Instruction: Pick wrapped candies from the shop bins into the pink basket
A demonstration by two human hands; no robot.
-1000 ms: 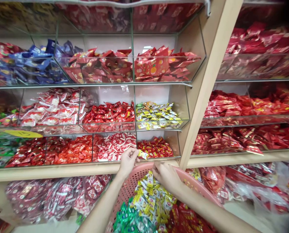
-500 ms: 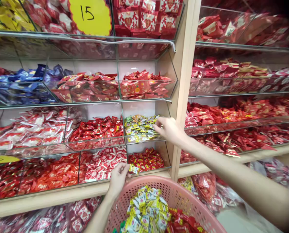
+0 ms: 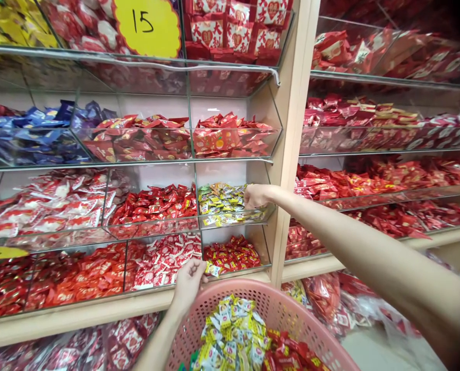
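Note:
My right hand point(image 3: 256, 196) is inside the bin of yellow-and-white wrapped candies point(image 3: 222, 200), at its right side. Its fingers are curled down towards the pile, and what they hold, if anything, is hidden. Beside the basket's far left rim, my left hand point(image 3: 190, 278) has its fingers closed, with a yellow-and-white wrapped candy point(image 3: 213, 269) at the fingertips, in front of the lower bin of red candies point(image 3: 233, 255). The pink perforated basket point(image 3: 314, 322) stands below, holding yellow-and-white candies point(image 3: 230, 330) and red packets point(image 3: 291, 355).
Clear dividers and front panels point(image 3: 152, 226) split the shelves into bins of red, white and blue packets. A wooden upright point(image 3: 287, 149) separates the left and right shelving. Plastic bags of packets point(image 3: 326, 299) lie under the bottom ledge. A yellow sign point(image 3: 148, 26) hangs above.
My right hand has lowered and turned slightly further into the bin of yellow-and-white candies, its forearm shifting with it. My left hand and the basket stay almost in place.

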